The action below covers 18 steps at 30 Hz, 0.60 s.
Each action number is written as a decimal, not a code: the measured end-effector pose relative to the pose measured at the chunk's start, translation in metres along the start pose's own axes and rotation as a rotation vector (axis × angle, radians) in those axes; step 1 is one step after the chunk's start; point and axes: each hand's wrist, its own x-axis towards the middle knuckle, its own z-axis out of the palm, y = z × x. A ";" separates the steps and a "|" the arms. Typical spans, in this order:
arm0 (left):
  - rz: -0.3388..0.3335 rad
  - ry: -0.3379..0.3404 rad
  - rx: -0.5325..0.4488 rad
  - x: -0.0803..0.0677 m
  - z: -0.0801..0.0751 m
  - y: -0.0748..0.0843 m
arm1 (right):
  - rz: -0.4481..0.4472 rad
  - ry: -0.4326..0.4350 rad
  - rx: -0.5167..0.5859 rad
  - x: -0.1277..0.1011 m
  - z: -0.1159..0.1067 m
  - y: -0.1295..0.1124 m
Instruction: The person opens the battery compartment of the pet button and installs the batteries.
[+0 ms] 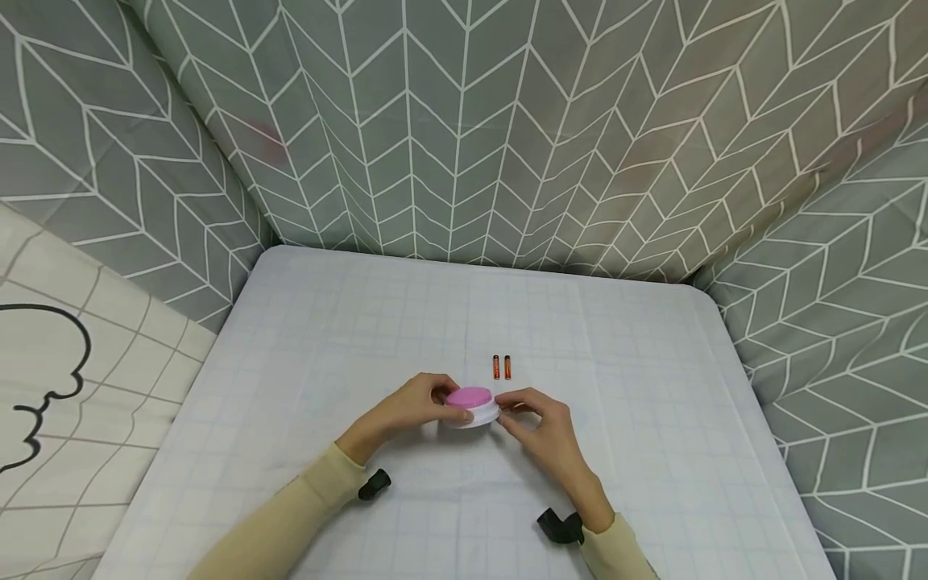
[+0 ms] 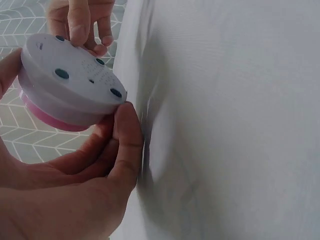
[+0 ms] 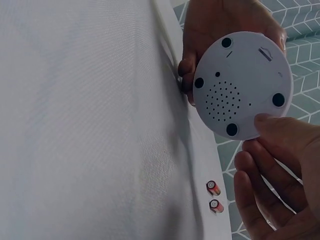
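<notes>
A round white sound button with a pink top is held tilted over the table. Its white underside carries several dark round feet, a patch of speaker holes and a small slot near the rim. My left hand grips it by the side, with fingers and thumb around the rim. At the opposite edge, my right hand pinches the rim; in the right wrist view its thumb presses on the underside while the other fingers curl below.
Two small orange-and-black batteries stand side by side just beyond the hands. A white cloth covers the table. Grey patterned fabric hangs behind and along the sides. A dark wrist camera mount juts from the right sleeve.
</notes>
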 end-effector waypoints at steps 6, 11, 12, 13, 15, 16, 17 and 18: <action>-0.025 -0.084 -0.135 0.000 0.000 -0.003 | -0.018 0.010 0.026 0.001 -0.001 0.000; -0.048 -0.126 -0.192 -0.001 -0.002 -0.004 | -0.041 0.037 0.025 0.002 0.000 0.002; -0.057 -0.131 -0.205 -0.001 -0.002 -0.004 | -0.038 0.040 0.024 0.002 0.000 0.002; -0.064 -0.135 -0.218 0.000 -0.002 -0.004 | -0.031 0.042 0.026 0.001 0.000 0.002; -0.068 -0.144 -0.249 0.000 -0.002 -0.006 | -0.013 0.045 0.034 0.001 0.000 0.001; -0.070 -0.148 -0.267 0.000 -0.002 -0.007 | -0.002 0.047 0.040 0.001 0.001 0.001; -0.066 -0.151 -0.282 0.001 -0.002 -0.008 | 0.004 0.050 0.049 0.001 0.001 0.001; -0.060 -0.157 -0.298 0.001 -0.002 -0.009 | 0.006 0.052 0.054 0.001 0.001 0.001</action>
